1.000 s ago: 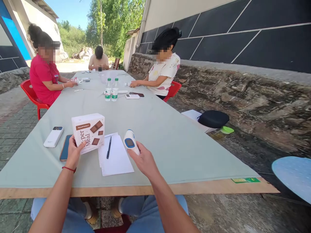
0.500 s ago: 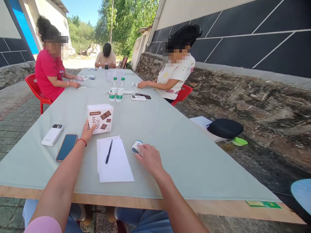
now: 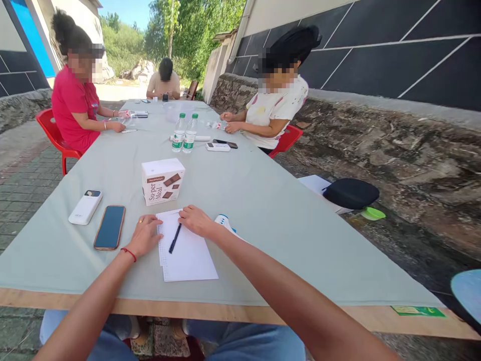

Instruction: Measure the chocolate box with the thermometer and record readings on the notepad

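On the table in front of me lie sheets of white paper (image 3: 193,263). My right hand (image 3: 196,220) is over their upper part, its fingers closed at the top end of a black pen (image 3: 175,238), which slants across the paper. My left hand (image 3: 146,235) rests at the left edge of the sheets with its fingers apart, holding nothing. Just beyond both hands stands a white box with chocolate pictures (image 3: 163,183). Behind my right forearm, a white and blue device (image 3: 223,220) is partly hidden.
Left of my left hand lie a smartphone (image 3: 109,227) and a white power bank (image 3: 85,207). Two water bottles (image 3: 184,134) stand farther up the table (image 3: 263,225), near another power bank (image 3: 218,147) and a dark phone (image 3: 226,143). Three people sit around the table.
My left hand has let go of the box and come down to the papers. My right hand has left the white and blue device and moved left to the pen.
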Demonstrator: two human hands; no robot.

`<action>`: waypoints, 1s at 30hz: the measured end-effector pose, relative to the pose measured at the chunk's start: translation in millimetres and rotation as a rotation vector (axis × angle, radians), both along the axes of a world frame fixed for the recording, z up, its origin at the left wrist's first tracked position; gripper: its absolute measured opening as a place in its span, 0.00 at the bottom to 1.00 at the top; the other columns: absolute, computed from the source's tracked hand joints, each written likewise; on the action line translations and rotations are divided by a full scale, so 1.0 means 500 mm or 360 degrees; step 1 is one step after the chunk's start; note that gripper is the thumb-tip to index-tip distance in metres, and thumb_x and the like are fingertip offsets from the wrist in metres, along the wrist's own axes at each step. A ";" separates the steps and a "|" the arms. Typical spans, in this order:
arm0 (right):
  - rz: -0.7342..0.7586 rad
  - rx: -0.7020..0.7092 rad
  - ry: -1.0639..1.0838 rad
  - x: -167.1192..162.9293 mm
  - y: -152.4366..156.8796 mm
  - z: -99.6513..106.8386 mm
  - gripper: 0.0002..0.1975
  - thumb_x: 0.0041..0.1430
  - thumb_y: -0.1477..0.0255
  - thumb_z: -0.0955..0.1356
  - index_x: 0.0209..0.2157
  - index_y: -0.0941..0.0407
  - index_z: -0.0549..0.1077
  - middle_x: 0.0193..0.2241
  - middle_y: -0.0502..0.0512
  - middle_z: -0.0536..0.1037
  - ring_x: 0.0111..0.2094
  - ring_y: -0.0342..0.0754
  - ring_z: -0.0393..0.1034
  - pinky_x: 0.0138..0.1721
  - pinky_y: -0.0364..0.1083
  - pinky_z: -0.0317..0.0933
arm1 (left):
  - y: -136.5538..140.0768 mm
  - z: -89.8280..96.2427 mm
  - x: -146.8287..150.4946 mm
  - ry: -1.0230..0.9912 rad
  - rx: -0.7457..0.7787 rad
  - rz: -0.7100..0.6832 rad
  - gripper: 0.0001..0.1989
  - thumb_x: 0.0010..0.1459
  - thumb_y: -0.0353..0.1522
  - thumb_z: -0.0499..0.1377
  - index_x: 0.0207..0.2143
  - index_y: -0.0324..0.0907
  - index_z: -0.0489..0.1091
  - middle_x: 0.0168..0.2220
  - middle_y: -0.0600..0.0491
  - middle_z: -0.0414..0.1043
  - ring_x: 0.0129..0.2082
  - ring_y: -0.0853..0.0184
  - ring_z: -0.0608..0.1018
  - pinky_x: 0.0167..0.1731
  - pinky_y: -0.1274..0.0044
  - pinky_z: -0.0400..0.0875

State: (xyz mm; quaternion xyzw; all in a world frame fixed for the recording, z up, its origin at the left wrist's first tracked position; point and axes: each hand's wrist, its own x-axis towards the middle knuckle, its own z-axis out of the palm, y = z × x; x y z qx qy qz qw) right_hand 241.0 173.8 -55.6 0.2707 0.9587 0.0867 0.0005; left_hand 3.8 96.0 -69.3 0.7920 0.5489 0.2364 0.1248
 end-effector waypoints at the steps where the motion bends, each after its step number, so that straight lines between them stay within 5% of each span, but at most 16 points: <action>1: 0.0049 -0.0007 -0.0002 0.008 0.003 0.000 0.12 0.59 0.83 0.62 0.29 0.58 0.75 0.31 0.59 0.75 0.35 0.49 0.64 0.37 0.47 0.50 | -0.008 0.001 0.003 0.0062 0.0038 -0.0087 0.17 0.53 0.30 0.63 0.47 0.44 0.71 0.51 0.45 0.67 0.53 0.54 0.66 0.54 0.61 0.64; 4: -0.0047 -0.0090 0.0233 0.031 0.002 -0.007 0.08 0.52 0.82 0.64 0.25 0.57 0.72 0.26 0.56 0.75 0.30 0.47 0.63 0.32 0.46 0.50 | -0.016 0.003 0.007 0.0202 0.0134 -0.0238 0.14 0.58 0.31 0.60 0.48 0.43 0.72 0.54 0.46 0.68 0.55 0.55 0.66 0.56 0.60 0.63; 7: -0.0511 -0.0211 0.0997 0.025 -0.013 -0.019 0.05 0.47 0.78 0.64 0.24 0.55 0.69 0.22 0.51 0.72 0.26 0.45 0.61 0.29 0.44 0.49 | -0.012 0.000 0.007 0.0300 0.0160 -0.0287 0.14 0.60 0.32 0.58 0.49 0.42 0.72 0.55 0.47 0.69 0.56 0.54 0.66 0.58 0.60 0.61; 10: -0.0992 -0.0618 0.1967 -0.031 -0.038 -0.033 0.03 0.46 0.71 0.63 0.25 0.54 0.67 0.19 0.47 0.69 0.23 0.44 0.61 0.26 0.42 0.52 | -0.011 -0.003 0.009 0.0363 0.0132 -0.0295 0.16 0.61 0.33 0.57 0.51 0.40 0.71 0.56 0.46 0.69 0.56 0.54 0.66 0.58 0.61 0.61; 13: -0.1208 -0.1110 0.2463 -0.101 -0.061 -0.045 0.05 0.42 0.67 0.63 0.22 0.53 0.65 0.17 0.45 0.67 0.20 0.43 0.59 0.24 0.43 0.54 | -0.018 -0.002 0.013 0.0387 0.0118 -0.0255 0.18 0.62 0.33 0.56 0.54 0.40 0.68 0.57 0.46 0.68 0.57 0.55 0.66 0.58 0.61 0.60; 16: -0.1258 -0.1200 0.2534 -0.136 -0.075 -0.056 0.06 0.39 0.66 0.64 0.21 0.54 0.67 0.17 0.46 0.70 0.21 0.44 0.61 0.26 0.44 0.57 | -0.027 0.003 0.020 0.0387 0.0114 -0.0231 0.19 0.62 0.34 0.56 0.55 0.42 0.67 0.58 0.47 0.68 0.57 0.55 0.66 0.58 0.61 0.59; 30: -0.1327 -0.0974 0.2188 -0.118 -0.089 -0.076 0.10 0.43 0.62 0.65 0.23 0.53 0.72 0.22 0.50 0.76 0.28 0.49 0.68 0.33 0.47 0.63 | -0.036 0.008 0.039 0.0332 0.0030 -0.0220 0.17 0.61 0.33 0.57 0.52 0.42 0.68 0.58 0.50 0.68 0.58 0.54 0.64 0.59 0.62 0.57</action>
